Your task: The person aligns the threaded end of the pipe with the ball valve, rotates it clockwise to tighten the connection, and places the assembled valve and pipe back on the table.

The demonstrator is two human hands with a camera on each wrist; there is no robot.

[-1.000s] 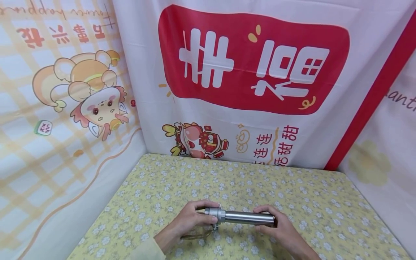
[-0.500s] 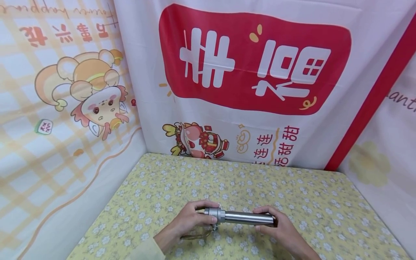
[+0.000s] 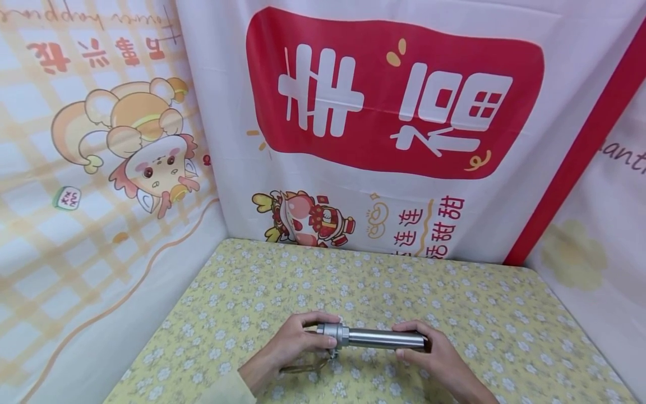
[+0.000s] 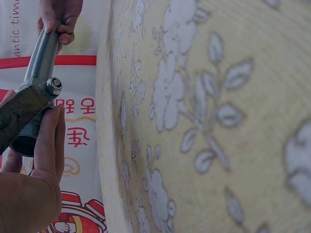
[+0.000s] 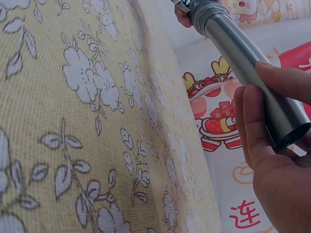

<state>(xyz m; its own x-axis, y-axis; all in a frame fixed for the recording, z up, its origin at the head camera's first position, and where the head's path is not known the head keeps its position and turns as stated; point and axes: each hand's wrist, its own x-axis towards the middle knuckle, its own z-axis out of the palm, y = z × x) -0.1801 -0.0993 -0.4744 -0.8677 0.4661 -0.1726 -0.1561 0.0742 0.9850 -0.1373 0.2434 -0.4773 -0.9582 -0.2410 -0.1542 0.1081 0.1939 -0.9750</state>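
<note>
My left hand (image 3: 295, 339) grips a metal ball valve (image 3: 330, 335), thumb and fingers on either side of its body. The valve's lever handle (image 4: 22, 114), in a dark worn covering, lies across the body in the left wrist view, beside a shiny stem nut (image 4: 55, 85). In the head view the lever hangs below the left hand. A smooth steel pipe (image 3: 386, 338) runs from the valve to the right, joined at a hex collar. Near the pipe's free end, my right hand (image 3: 438, 354) holds it between thumb and fingers. That open end faces the palm in the right wrist view.
Beneath the hands spreads a table (image 3: 363, 280) with a yellow floral cloth. A white curtain (image 3: 222, 101) with a red printed panel hangs along the back edge. More printed curtains stand at the left (image 3: 101, 252) and right (image 3: 605, 314) sides.
</note>
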